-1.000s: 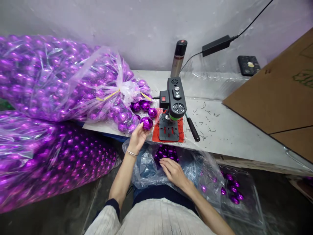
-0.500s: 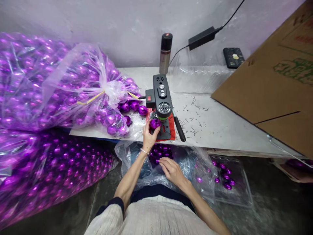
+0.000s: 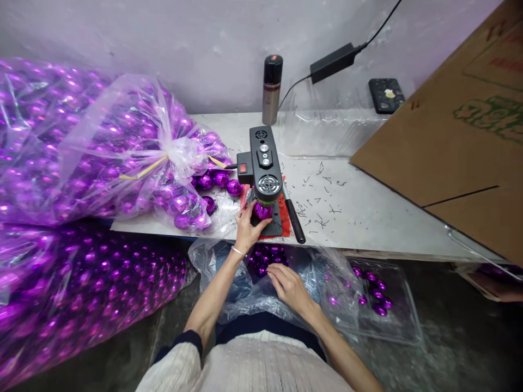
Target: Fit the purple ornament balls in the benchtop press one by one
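Observation:
My left hand [image 3: 246, 228] has its thumb and fingers around a shiny purple ball [image 3: 263, 210], directly beneath the head of a small black machine [image 3: 265, 163]. The machine stands on a red sheet [image 3: 286, 218] at the table's front edge, its black-gripped lever [image 3: 295, 220] angled out on the right. Lower down, my right hand [image 3: 291, 287] hovers over my lap with thumb and fingertips drawn together. Whatever may be between those fingertips is too small to make out. Just beside them, a pile of purple balls [image 3: 265, 257] lies in clear plastic over my lap.
Big clear bags of purple balls [image 3: 81, 152] fill the left side. Several loose balls [image 3: 234, 188] lie left of the machine. A spray can [image 3: 272, 92], a power adapter [image 3: 333, 62] and a phone [image 3: 386, 96] are behind. A cardboard box [image 3: 449, 141] leans in from the right.
My left hand has brought the purple ball slightly right and down relative to the machine, under its head. The right hand stays almost where it was. The whole view has shifted slightly.

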The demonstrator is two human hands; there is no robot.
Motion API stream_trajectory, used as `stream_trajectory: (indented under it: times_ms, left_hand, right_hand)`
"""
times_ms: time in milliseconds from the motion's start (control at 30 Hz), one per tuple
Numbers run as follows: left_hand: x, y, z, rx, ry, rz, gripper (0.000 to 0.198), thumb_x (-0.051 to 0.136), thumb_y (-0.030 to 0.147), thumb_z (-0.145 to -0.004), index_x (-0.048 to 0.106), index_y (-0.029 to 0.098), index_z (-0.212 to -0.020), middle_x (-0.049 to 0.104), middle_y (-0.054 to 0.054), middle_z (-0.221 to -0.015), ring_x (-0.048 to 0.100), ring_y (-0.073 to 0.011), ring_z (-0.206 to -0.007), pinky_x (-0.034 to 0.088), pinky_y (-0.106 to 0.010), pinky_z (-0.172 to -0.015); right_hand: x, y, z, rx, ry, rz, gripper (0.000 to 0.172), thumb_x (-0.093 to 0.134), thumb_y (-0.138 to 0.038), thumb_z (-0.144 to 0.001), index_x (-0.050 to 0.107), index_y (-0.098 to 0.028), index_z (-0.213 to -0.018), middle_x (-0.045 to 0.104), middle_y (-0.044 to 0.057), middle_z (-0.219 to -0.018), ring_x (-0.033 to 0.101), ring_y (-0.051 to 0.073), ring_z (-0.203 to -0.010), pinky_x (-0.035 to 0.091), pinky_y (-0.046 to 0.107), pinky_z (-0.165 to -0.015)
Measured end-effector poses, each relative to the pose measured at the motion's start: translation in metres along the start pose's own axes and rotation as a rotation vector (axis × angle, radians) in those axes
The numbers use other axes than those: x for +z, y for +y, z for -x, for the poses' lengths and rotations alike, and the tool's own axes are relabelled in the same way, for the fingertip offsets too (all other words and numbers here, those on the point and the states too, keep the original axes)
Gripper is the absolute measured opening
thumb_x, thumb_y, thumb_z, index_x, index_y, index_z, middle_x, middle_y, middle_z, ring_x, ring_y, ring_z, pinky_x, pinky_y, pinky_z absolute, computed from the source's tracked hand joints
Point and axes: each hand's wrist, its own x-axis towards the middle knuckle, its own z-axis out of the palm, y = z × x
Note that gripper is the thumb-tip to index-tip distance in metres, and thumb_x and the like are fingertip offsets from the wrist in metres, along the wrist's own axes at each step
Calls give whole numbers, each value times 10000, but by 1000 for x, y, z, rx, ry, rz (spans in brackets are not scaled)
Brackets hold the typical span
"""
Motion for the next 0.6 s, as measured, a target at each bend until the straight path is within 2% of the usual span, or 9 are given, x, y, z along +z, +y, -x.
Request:
stream_trajectory:
  times_ms: [133,233,300,400,433,500,533,600]
  left_hand:
    - [-2,-10,-3,159,-67,19,712,848,548,-799,631,190,-1375,726,-163,-1299,684,-326,-1229,504,-505,-1104]
    - [0,-14,-6,193,-77,41,720,840,561,-802,626,191,-1382,733,-167,-1291,697,-326,-1226,529,-505,-1089]
    - [1,-15,-7,205,-71,52,729,839,560,-804,619,192,-1394,735,-170,-1288,699,-331,-1229,529,-519,-1094]
    - [2,-14,-7,225,-67,66,736,828,566,-812,610,192,-1407,731,-175,-1297,694,-335,-1241,531,-528,-1095]
    - [2,-13,-6,232,-67,69,738,821,571,-816,606,191,-1411,728,-176,-1302,691,-336,-1246,531,-530,-1095]
    - [1,-12,-6,241,-65,75,743,807,581,-827,595,191,-1422,725,-178,-1310,688,-338,-1252,530,-536,-1096]
    - [1,-11,-5,242,-65,77,743,800,584,-832,589,193,-1428,723,-178,-1314,687,-338,-1253,529,-541,-1096]
    - [0,-9,-5,240,-67,85,738,789,582,-844,579,197,-1437,718,-178,-1324,685,-339,-1256,526,-548,-1096]
  right_hand:
    - [-17,-7,-12,-30,70,34,247,504,-171,-1018,711,-218,-1145,793,71,-1007,776,175,-926,672,321,-808]
    - [-43,-7,-34,-60,204,42,269,534,-147,-998,694,-218,-1202,787,77,-1039,774,180,-955,674,329,-820]
    - [-64,-5,-55,-90,383,105,346,590,-204,-983,638,-225,-1325,766,100,-1114,761,208,-993,680,366,-821]
    - [-91,-5,-96,-214,710,152,606,687,-370,-947,485,-225,-1499,665,154,-1319,730,205,-935,667,348,-676]
    - [-98,-7,-109,-269,742,147,664,712,-423,-929,463,-238,-1516,634,153,-1364,720,193,-910,661,341,-658]
    - [-107,-14,-134,-369,745,143,691,741,-469,-903,479,-236,-1499,651,139,-1328,716,196,-926,641,316,-630]
    - [-110,-20,-144,-391,718,141,624,737,-459,-909,529,-226,-1449,683,128,-1270,722,201,-939,633,308,-631]
    - [-110,-31,-158,-390,621,115,337,690,-373,-953,643,-226,-1252,743,82,-1097,735,190,-919,620,299,-673]
